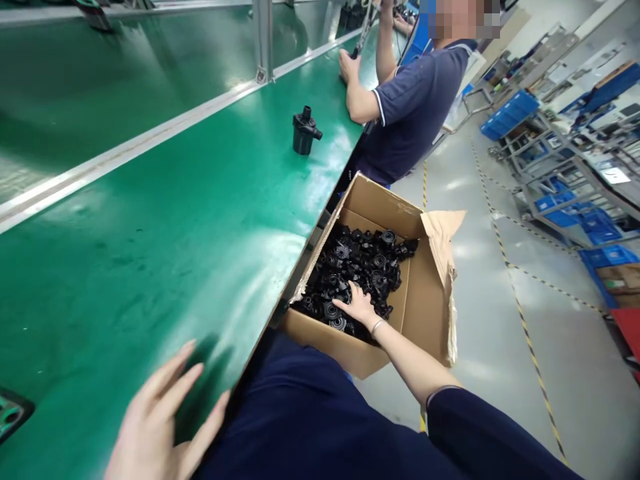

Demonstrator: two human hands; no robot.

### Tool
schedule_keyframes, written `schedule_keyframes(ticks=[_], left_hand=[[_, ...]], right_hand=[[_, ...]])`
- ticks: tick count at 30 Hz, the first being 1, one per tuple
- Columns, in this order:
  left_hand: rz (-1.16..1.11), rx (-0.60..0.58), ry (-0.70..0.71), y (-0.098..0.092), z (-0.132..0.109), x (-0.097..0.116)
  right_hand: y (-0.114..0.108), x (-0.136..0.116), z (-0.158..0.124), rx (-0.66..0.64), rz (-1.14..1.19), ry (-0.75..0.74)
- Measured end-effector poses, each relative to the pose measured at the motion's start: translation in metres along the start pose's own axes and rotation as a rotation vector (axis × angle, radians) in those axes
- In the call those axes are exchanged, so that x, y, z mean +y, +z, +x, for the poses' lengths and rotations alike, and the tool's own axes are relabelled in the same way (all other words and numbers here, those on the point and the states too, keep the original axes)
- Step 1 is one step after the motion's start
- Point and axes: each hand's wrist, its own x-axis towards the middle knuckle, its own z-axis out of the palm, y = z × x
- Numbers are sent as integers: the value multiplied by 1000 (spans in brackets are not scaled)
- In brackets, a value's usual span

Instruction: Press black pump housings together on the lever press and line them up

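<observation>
My right hand (358,305) reaches down into an open cardboard box (425,313), its fingers spread just over a heap of black plastic parts (377,267). Whether the fingertips touch any part, I cannot tell. A bracelet circles that wrist. My left hand (163,420) hovers at the near edge of the green workbench (150,287), fingers apart and nothing in them. Farther along the bench stands a black pump-like housing (303,133), upright, with one spout on top and one at its side.
A co-worker (420,107) in a dark polo shirt stands beyond the box, hands at the bench. A metal post (263,40) and rail run along the bench. A dark object (13,413) lies at the left edge. Blue crates (510,113) and carts stand right.
</observation>
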Motion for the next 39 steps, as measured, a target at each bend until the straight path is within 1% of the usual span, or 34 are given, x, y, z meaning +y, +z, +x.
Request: schedule_keyframes(ticks=[3, 5, 7, 11, 14, 18, 22, 24, 26, 28, 29, 30, 32, 34, 35, 37, 39], left_hand=[[66, -134, 266, 20, 17, 31], [84, -210, 391, 37, 27, 47], [97, -289, 467, 57, 37, 58], [116, -493, 522, 95, 57, 70], [112, -618, 490, 116, 67, 72], [97, -729, 402, 135, 72, 67], [166, -831, 340, 142, 68, 58], [185, -860, 321, 143, 64, 55], [159, -872, 305, 143, 60, 52], [142, -874, 278, 142, 57, 51], [146, -876, 255, 142, 57, 52], [152, -878, 225, 142, 58, 54], [153, -887, 152, 147, 65, 62], [142, -914, 79, 160, 76, 75], [135, -932, 56, 170, 82, 82], [127, -968, 29, 196, 96, 95], [132, -998, 1, 225, 106, 100]], right_hand=[[-3, 5, 3, -51, -19, -44], [-6, 7, 8, -65, -24, -68], [-10, 8, 17, -71, -22, -87], [-15, 8, 31, -78, -7, -131], [-19, 11, 33, -84, 3, -164], [-23, 12, 28, -105, 11, -187], [-18, 1, 18, -90, 27, -172], [-17, -3, 14, -77, 44, -150], [-20, -1, 13, -70, 74, -129], [-26, 8, 12, -37, 117, -90], [-29, 16, 12, 0, 140, -51], [-30, 24, 10, 48, 163, 6], [-29, 42, 7, 149, 203, 166], [-21, 57, 3, 208, 238, 329], [-17, 62, 1, 219, 254, 389], [-7, 70, 1, 218, 289, 452], [0, 77, 3, 199, 332, 460]])
